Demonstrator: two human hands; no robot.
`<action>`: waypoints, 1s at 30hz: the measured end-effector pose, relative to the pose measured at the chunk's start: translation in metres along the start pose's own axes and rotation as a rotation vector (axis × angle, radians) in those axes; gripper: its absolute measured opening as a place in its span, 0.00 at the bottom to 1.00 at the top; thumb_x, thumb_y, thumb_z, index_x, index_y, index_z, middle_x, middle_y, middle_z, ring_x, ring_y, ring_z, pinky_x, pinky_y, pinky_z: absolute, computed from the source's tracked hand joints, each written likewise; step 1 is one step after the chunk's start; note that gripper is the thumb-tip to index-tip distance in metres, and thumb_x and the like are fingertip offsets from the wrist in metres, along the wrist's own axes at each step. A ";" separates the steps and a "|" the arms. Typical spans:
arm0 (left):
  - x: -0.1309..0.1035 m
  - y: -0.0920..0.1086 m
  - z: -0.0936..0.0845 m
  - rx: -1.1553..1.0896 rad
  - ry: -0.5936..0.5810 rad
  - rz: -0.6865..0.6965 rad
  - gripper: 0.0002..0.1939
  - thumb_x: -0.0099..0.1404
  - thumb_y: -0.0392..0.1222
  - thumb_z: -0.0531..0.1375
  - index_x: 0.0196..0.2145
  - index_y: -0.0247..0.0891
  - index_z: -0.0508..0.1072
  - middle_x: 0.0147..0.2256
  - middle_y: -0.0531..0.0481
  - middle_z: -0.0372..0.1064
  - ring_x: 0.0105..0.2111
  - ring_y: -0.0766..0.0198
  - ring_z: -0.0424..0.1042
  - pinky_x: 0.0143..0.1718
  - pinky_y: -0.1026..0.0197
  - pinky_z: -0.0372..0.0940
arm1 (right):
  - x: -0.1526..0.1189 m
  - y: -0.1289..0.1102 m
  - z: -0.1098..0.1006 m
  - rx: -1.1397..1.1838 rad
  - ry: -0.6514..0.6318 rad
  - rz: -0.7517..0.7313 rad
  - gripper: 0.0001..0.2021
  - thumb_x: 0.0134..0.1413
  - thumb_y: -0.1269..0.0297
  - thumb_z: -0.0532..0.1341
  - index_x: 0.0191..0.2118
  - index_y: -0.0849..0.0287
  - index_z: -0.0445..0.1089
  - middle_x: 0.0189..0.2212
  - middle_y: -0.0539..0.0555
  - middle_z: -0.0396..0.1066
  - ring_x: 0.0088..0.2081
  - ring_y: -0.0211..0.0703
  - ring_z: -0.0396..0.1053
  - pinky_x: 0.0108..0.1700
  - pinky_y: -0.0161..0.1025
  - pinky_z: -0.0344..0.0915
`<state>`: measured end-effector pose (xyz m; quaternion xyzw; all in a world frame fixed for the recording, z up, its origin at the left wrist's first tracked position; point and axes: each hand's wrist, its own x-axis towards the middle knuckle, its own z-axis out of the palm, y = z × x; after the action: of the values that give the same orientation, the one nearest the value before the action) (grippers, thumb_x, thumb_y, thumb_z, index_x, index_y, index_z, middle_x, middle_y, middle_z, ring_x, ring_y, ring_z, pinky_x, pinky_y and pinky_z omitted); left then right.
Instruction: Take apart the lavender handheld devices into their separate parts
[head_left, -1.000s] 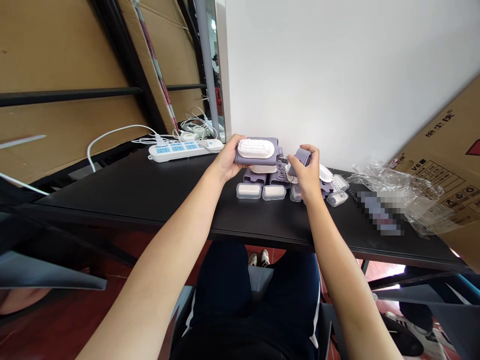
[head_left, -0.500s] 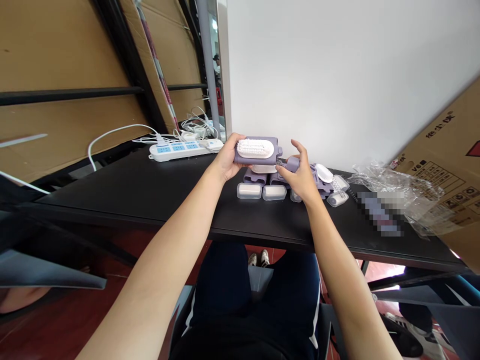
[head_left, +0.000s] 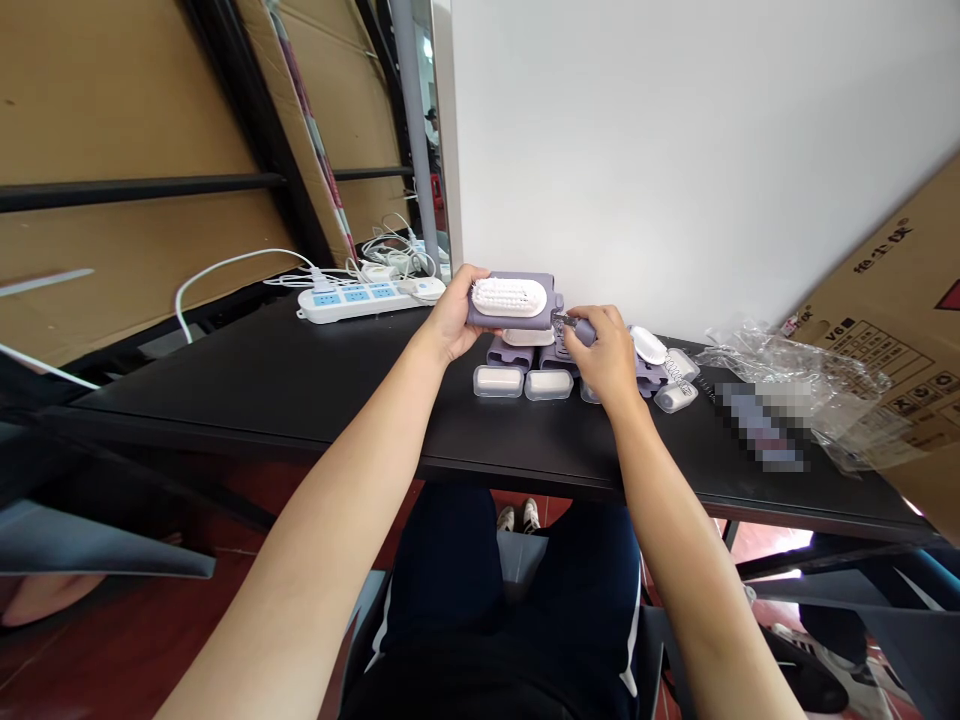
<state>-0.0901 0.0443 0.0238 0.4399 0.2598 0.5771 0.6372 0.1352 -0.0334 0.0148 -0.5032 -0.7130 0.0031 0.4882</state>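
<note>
My left hand is closed round the left end of a purple scrubbing brush with a white bristle pad facing me, held above the table. At its right end, my right hand is closed on a small purple piece. A bit of metal shows between that piece and the brush; I cannot tell whether they are joined. Below lie more purple parts, partly hidden by the hands. In front of them are clear boxes with white contents. A white oval pad rests right of my right hand.
A white power strip with tangled cables stands at the back left of the black table. To the right lie metal springs, clear plastic wrap and a blurred-out object. A cardboard box leans beyond.
The fingers of my right hand, raised and spread before, have come down and curled round the small purple piece. My left hand and the brush have hardly moved.
</note>
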 end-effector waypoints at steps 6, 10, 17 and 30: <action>-0.002 0.001 0.002 0.060 0.027 0.001 0.19 0.70 0.58 0.59 0.36 0.38 0.74 0.29 0.46 0.80 0.27 0.56 0.81 0.18 0.65 0.66 | 0.001 0.002 -0.001 -0.137 0.071 0.042 0.11 0.63 0.64 0.61 0.49 0.54 0.75 0.48 0.59 0.73 0.50 0.56 0.74 0.54 0.52 0.69; -0.001 0.002 0.001 0.076 0.040 0.018 0.18 0.70 0.56 0.58 0.36 0.38 0.74 0.29 0.46 0.80 0.27 0.56 0.81 0.17 0.65 0.65 | 0.001 0.003 0.000 -0.195 0.114 0.055 0.10 0.63 0.64 0.60 0.49 0.53 0.73 0.47 0.59 0.72 0.48 0.55 0.73 0.51 0.50 0.69; -0.002 0.003 0.001 0.092 0.050 0.035 0.16 0.69 0.55 0.58 0.36 0.38 0.74 0.28 0.48 0.78 0.25 0.58 0.80 0.18 0.65 0.66 | 0.000 0.002 0.000 -0.248 0.198 0.119 0.11 0.62 0.64 0.60 0.48 0.53 0.73 0.45 0.59 0.70 0.43 0.54 0.71 0.47 0.50 0.68; 0.002 -0.009 0.003 0.034 -0.014 0.067 0.16 0.67 0.55 0.65 0.35 0.38 0.73 0.27 0.51 0.76 0.23 0.62 0.77 0.18 0.66 0.66 | -0.002 -0.001 0.005 -0.032 -0.012 -0.053 0.06 0.62 0.62 0.63 0.43 0.52 0.74 0.45 0.58 0.77 0.50 0.55 0.75 0.54 0.51 0.70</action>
<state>-0.0826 0.0457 0.0179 0.4631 0.2502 0.5904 0.6118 0.1309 -0.0333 0.0116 -0.4918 -0.7290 -0.0181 0.4758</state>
